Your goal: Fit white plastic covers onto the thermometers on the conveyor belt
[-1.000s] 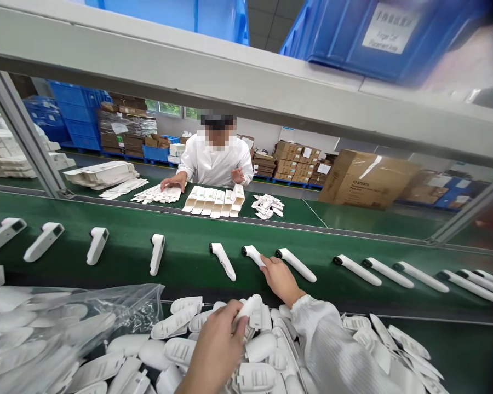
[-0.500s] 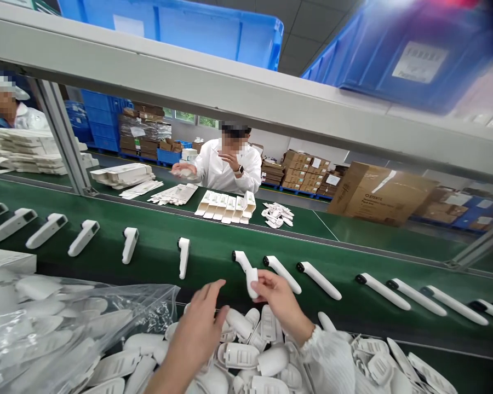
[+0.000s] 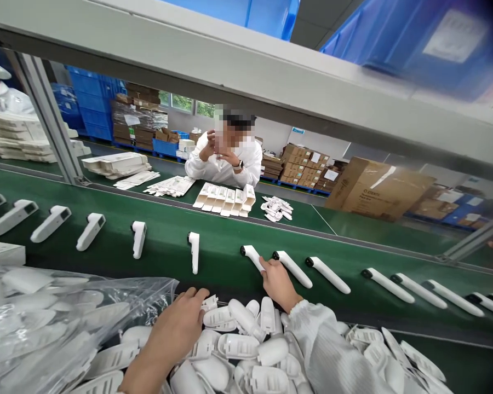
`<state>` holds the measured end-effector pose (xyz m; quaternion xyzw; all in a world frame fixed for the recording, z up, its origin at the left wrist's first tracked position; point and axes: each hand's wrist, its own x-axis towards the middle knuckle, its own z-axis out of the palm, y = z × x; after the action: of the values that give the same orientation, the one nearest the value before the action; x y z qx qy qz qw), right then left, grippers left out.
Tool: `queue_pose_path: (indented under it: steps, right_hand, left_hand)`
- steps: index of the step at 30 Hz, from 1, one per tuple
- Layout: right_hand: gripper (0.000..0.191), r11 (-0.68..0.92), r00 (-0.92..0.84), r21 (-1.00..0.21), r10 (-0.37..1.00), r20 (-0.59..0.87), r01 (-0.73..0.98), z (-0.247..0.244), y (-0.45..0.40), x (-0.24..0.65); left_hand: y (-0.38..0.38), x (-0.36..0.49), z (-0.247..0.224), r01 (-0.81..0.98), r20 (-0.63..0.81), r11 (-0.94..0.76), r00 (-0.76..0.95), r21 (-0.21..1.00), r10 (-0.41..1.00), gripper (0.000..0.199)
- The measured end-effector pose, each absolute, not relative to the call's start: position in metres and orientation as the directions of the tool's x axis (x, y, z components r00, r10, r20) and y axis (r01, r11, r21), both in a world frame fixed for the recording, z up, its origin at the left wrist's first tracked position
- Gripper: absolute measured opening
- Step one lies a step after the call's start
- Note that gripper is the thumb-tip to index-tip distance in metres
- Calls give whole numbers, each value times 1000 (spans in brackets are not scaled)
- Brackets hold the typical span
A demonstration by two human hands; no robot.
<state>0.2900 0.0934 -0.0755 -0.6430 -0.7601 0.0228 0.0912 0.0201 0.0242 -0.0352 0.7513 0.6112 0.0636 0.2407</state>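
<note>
My right hand (image 3: pixel 278 284) is closed around the lower handle of a white infrared thermometer (image 3: pixel 251 253) with a black tip, lying on the green belt. The fingers hide part of the handle. Below, at the near edge, my left hand (image 3: pixel 178 323) reaches into a pile of white plastic covers (image 3: pixel 238 346). A small cover (image 3: pixel 209 302) sits between its bent fingers and thumb, partly hidden by them. Another thermometer (image 3: pixel 293 269) lies just right of my right hand, and one more (image 3: pixel 194 251) stands off to the left.
More thermometers lie spaced along the green conveyor belt (image 3: pixel 222 273). A clear plastic bag (image 3: pixel 119 306) of covers is at the left. Across the belt a person (image 3: pixel 225 158) in white sits behind white boxes (image 3: pixel 224 200). A grey shelf beam (image 3: pixel 246 71) carrying blue bins crosses overhead.
The white cover my right hand held over the thermometer now lies along its handle, with my fingers on it. My left hand has lowered into the pile and its fingers have bent.
</note>
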Motion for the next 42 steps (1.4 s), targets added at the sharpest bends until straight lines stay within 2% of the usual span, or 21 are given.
queue_pose_path:
  steps: [2, 4, 7, 10, 13, 15, 19, 22, 25, 28, 32, 36, 38, 42]
  right_hand:
    - [48, 218, -202, -137, 971, 125, 966, -67, 88, 301]
    - [48, 356, -325, -168, 927, 187, 919, -53, 75, 315]
    - [48, 611, -578, -323, 791, 202, 723, -29, 47, 331]
    - [37, 650, -719, -487, 692, 62, 583, -19, 22, 334]
    - [23, 603, -710, -532, 704, 5, 594, -25, 13, 331]
    - [19, 585, -686, -546, 727, 25, 600, -29, 13, 328]
    - [24, 486, -599, -677, 796, 83, 553, -25, 23, 315]
    - [23, 333, -441, -809, 892, 103, 484, -24, 42, 288]
    - [22, 269, -343, -870, 931, 124, 413, -35, 69, 248]
    - [18, 278, -274, -804, 950, 150, 525, -52, 95, 211]
    - [32, 273, -225, -523, 962, 155, 807, -66, 112, 187]
    - [38, 222, -196, -289, 974, 114, 931, -71, 118, 187]
    - [35, 219, -197, -241, 974, 113, 946, -69, 122, 188]
    - [31, 230, -212, -241, 972, 97, 943, -59, 124, 202]
  left_hand:
    - [25, 19, -35, 874, -213, -119, 244, 472, 946, 46]
    - [25, 17, -34, 854, -217, -100, 241, 511, 946, 42]
    - [27, 15, -32, 806, -191, -76, 229, 587, 954, 39]
    - [30, 13, -30, 691, -130, -26, 172, 722, 976, 35]
    - [32, 13, -28, 409, -166, 133, 46, 903, 985, 32]
    - [32, 13, -25, 133, -255, 254, -12, 958, 967, 35]
    - [31, 9, -14, -332, -377, 352, -12, 875, 926, 39]
    - [30, 5, -6, -500, -399, 357, 26, 789, 917, 39]
    - [30, 3, -3, -589, -389, 352, 69, 728, 919, 34]
    - [30, 3, -6, -629, -363, 329, 79, 705, 929, 34]
    - [30, 1, -11, -607, -333, 288, 41, 741, 942, 47]
    - [29, 1, -11, -556, -345, 300, 24, 776, 938, 45]
    - [28, 1, -8, -538, -360, 320, 33, 780, 932, 41]
    - [27, 3, 0, -523, -384, 361, 68, 772, 921, 40]
